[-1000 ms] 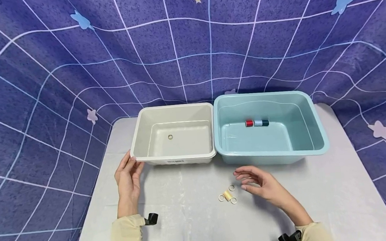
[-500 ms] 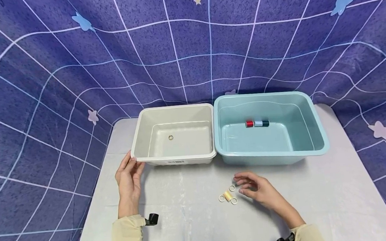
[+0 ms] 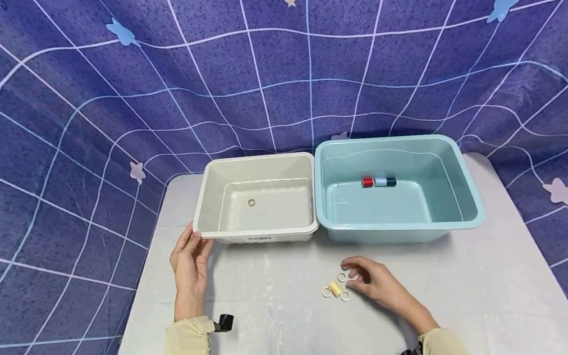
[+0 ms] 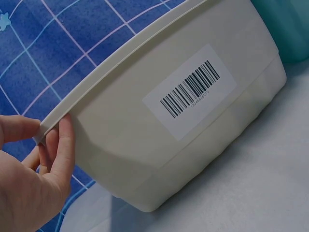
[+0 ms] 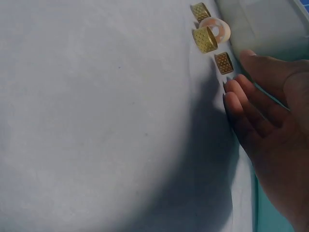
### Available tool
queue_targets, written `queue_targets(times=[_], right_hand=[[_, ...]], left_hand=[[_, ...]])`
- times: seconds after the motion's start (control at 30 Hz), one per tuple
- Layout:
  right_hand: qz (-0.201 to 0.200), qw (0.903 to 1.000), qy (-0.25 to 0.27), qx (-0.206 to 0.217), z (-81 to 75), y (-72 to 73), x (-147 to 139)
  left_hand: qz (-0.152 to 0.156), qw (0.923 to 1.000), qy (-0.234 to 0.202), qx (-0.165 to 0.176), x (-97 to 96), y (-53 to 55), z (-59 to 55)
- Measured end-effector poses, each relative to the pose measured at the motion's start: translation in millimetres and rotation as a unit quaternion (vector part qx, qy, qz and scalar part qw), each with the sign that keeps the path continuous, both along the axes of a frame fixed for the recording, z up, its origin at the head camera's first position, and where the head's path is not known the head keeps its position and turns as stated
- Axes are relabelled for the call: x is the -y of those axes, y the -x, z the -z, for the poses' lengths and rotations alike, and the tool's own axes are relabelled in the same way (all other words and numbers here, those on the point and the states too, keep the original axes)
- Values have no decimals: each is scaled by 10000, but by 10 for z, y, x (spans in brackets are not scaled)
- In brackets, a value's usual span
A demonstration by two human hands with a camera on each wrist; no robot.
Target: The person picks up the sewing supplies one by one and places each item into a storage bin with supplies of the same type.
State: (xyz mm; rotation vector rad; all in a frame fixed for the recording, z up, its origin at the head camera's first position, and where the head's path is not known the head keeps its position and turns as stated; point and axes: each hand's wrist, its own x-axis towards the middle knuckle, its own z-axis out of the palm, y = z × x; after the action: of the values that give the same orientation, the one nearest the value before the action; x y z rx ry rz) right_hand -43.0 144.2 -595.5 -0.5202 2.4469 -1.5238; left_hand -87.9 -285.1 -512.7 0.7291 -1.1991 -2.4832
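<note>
My left hand (image 3: 189,267) grips the near left corner of the off-white bin (image 4: 120,116), thumb over the rim and fingers beneath it. A dimpled gold ring thimble (image 3: 251,202) lies inside that bin. On the table, a pale yellow thread spool (image 3: 336,289) lies among several more ring thimbles. My right hand (image 3: 379,284) hovers just right of them, fingers relaxed and apart from the thumb, holding nothing. In the right wrist view its fingertips come close to the nearest ring thimble (image 5: 224,63); another ring thimble (image 5: 205,39) overlaps the spool.
A light blue bin (image 3: 385,230) stands against the off-white bin's right side. Inside it red, pale blue and dark thread spools (image 3: 367,182) lie in a row. A purple grid-patterned curtain (image 3: 274,60) hangs behind and on both sides of the grey-white table (image 3: 275,313).
My right hand has moved slightly left and down toward the ring thimbles, its thumb and fingers bending inward. The left hand keeps its grip on the bin corner.
</note>
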Motion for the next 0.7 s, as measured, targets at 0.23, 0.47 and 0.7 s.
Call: queue_targets(times=[0.23, 0.47, 0.7], right_hand=[[62, 9961, -556, -689, 34, 33, 47], [-96, 9908, -1026, -874, 18, 65, 87], [-115, 9889, -1123, -971, 68, 65, 101]], left_hand=[[-2, 10000, -8, 0, 1, -2, 2], [33, 10000, 14, -17, -2, -4, -6], [-5, 10000, -28, -3, 0, -4, -5]])
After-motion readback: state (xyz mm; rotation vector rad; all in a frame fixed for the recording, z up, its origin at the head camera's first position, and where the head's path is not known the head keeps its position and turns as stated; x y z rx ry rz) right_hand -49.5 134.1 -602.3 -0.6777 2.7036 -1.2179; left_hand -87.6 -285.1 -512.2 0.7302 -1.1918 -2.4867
